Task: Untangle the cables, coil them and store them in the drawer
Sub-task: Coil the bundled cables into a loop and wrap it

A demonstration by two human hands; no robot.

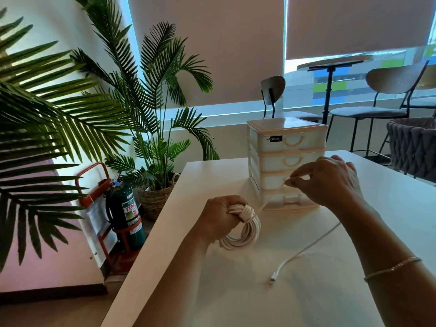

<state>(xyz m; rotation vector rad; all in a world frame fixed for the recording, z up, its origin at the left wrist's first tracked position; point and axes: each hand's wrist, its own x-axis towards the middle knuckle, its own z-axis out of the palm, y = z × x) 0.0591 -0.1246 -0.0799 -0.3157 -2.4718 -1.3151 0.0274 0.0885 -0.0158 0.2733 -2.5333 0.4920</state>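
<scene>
my left hand point(218, 217) grips coiled cable point(243, 228) above counter point(259, 291) | right hand point(330, 180) pinches its loose strand by drawers point(286, 162) | cable light, floppy, probably springy; hold bundle at wraps

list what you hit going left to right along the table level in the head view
fire extinguisher → left hand → coiled white cable → cable plug → right hand → woven basket
</scene>
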